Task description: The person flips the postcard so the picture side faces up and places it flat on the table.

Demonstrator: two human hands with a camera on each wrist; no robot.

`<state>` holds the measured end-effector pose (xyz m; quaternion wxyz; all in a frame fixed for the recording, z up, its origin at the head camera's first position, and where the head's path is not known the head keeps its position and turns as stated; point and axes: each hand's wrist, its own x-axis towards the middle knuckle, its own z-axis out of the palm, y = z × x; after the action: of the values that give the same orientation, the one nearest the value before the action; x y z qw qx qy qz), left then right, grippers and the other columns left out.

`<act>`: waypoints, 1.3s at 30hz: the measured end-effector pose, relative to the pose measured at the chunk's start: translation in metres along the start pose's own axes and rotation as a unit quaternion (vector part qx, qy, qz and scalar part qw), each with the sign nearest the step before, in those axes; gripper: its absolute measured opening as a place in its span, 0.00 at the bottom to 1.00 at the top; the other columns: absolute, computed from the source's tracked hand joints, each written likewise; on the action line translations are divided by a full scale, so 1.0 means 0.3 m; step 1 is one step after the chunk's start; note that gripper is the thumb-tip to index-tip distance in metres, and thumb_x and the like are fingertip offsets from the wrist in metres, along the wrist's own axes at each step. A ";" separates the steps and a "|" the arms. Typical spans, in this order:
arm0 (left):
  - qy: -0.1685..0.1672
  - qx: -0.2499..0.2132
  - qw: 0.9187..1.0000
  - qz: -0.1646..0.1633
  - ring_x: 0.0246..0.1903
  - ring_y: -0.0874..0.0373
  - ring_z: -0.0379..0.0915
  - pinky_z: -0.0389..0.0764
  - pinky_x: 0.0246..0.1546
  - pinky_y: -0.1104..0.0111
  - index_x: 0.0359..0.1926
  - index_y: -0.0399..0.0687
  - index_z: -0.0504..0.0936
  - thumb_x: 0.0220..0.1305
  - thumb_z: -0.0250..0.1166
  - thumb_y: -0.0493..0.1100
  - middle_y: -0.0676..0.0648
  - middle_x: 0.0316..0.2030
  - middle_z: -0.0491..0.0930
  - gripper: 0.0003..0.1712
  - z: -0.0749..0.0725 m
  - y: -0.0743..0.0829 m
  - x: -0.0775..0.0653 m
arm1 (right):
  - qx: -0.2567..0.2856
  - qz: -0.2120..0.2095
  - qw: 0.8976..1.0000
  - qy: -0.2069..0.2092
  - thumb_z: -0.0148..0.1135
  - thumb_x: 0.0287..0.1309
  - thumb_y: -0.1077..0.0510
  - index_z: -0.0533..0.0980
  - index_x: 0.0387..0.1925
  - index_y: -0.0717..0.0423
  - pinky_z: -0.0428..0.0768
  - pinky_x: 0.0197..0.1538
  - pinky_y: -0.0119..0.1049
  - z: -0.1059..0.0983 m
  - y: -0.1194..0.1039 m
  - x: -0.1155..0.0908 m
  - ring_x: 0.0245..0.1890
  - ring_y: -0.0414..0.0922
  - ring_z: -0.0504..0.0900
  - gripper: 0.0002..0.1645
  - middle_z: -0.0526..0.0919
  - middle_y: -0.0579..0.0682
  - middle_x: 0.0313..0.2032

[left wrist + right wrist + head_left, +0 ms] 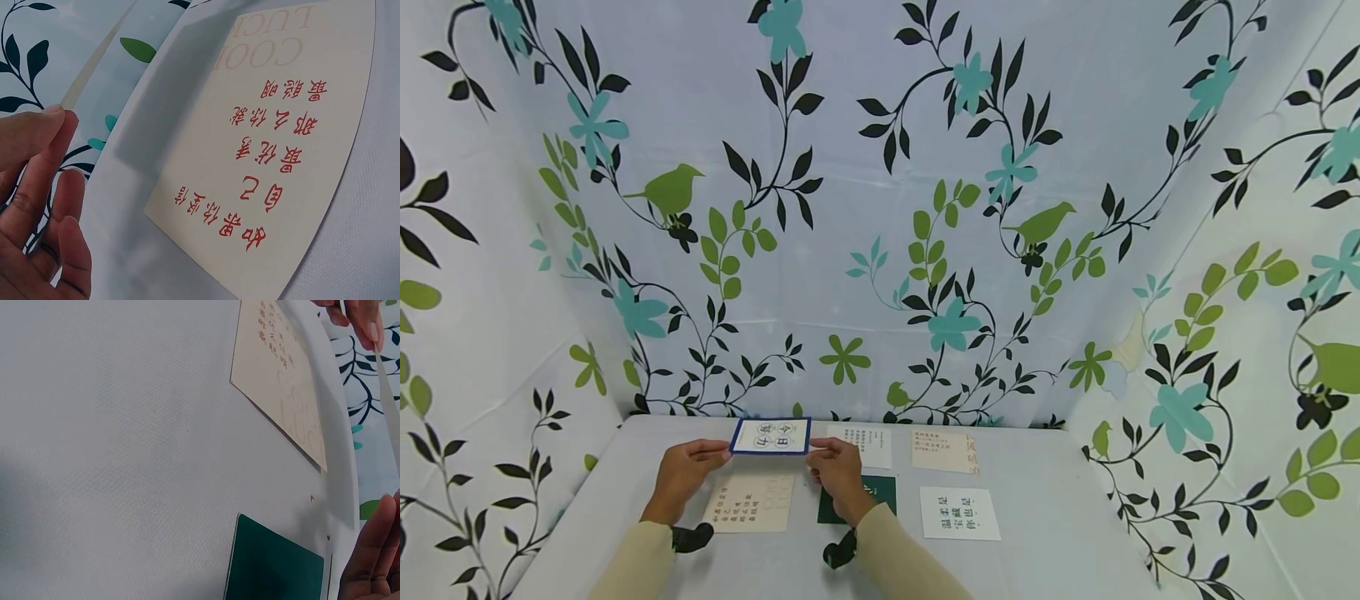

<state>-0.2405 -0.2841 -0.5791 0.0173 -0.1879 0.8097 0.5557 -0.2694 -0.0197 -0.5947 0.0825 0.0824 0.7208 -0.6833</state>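
Note:
A white card with a blue border [771,436] and dark characters is held up above the table by both hands. My left hand [681,475] pinches its left edge between thumb and fingers; the left wrist view shows that pinch with the card [94,62] seen nearly edge-on. The right hand [838,475] pinches the opposite edge. Below the left hand lies a cream card [751,504] with red characters, its shadowed side toward the raised card. Under the right hand lies a dark green card [880,496], partly covered by that hand in the head view.
Behind the right hand lies a white card [872,448] with small text. Farther right are a cream card with an orange-patterned edge [943,452] and a white card with large dark characters [960,512]. A patterned curtain [895,208] rises behind the white table [1052,517].

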 end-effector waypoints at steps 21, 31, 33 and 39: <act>0.009 0.027 1.000 0.001 0.53 0.45 0.79 0.76 0.49 0.61 0.61 0.38 0.85 0.74 0.67 0.42 0.37 0.54 0.88 0.20 0.016 -0.022 -0.004 | -0.020 0.033 0.999 -0.023 0.70 0.65 0.63 0.85 0.59 0.50 0.85 0.36 0.33 0.000 0.000 -0.006 0.28 0.42 0.82 0.21 0.87 0.48 0.34; 0.000 0.037 0.999 -0.002 0.49 0.48 0.76 0.75 0.41 0.69 0.63 0.37 0.83 0.74 0.66 0.41 0.40 0.48 0.86 0.21 0.014 -0.034 -0.002 | -0.035 0.041 0.998 -0.045 0.69 0.66 0.62 0.85 0.59 0.48 0.85 0.34 0.31 -0.002 0.002 -0.016 0.30 0.42 0.83 0.21 0.85 0.48 0.36; -0.003 0.037 0.999 -0.004 0.48 0.48 0.76 0.75 0.41 0.69 0.64 0.37 0.83 0.73 0.65 0.41 0.41 0.48 0.85 0.22 0.013 -0.036 -0.002 | -0.036 0.044 0.997 -0.048 0.69 0.65 0.62 0.85 0.59 0.48 0.85 0.34 0.31 -0.004 0.003 -0.016 0.30 0.42 0.83 0.21 0.85 0.49 0.37; -0.023 0.037 0.999 -0.009 0.48 0.49 0.78 0.75 0.42 0.67 0.67 0.36 0.80 0.73 0.65 0.41 0.39 0.49 0.86 0.25 0.013 -0.057 0.010 | -0.033 0.055 0.996 -0.066 0.69 0.66 0.62 0.84 0.62 0.50 0.86 0.34 0.31 -0.008 0.010 -0.014 0.31 0.42 0.83 0.23 0.85 0.51 0.39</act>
<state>-0.2385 -0.2869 -0.5966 0.0482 -0.1817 0.8271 0.5297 -0.2648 -0.0173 -0.5964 0.1704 0.0741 0.7303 -0.6574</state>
